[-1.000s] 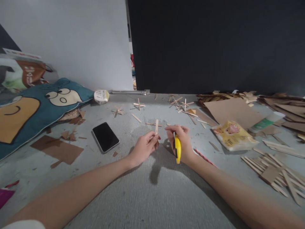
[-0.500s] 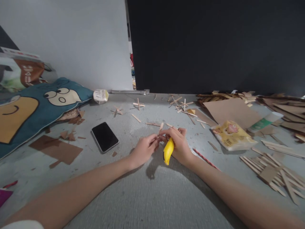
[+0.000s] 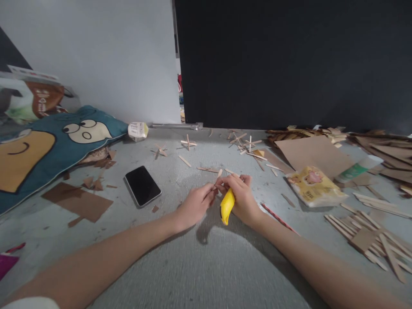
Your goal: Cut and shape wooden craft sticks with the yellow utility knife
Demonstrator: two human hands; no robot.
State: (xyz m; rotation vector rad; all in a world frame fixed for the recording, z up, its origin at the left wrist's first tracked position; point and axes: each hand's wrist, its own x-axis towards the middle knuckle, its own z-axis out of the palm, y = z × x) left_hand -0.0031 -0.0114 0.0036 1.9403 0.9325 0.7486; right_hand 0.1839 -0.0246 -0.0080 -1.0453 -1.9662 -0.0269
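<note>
Inside the right hand (image 3: 242, 195), a yellow tool (image 3: 228, 206) is partly hidden.

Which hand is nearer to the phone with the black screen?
The left. The left hand is to the right of the phone and slightly closer to the person; the right hand, holding the yellow tool, is farther right, beyond the left.

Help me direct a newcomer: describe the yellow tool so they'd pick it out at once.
Below the large black panel, go to the middle of the grey surface, to the right hand. The yellow tool juts from it toward the viewer. Its slim, curved, solid yellow body sets it apart from the wider, printed packet lying to its right.
</note>
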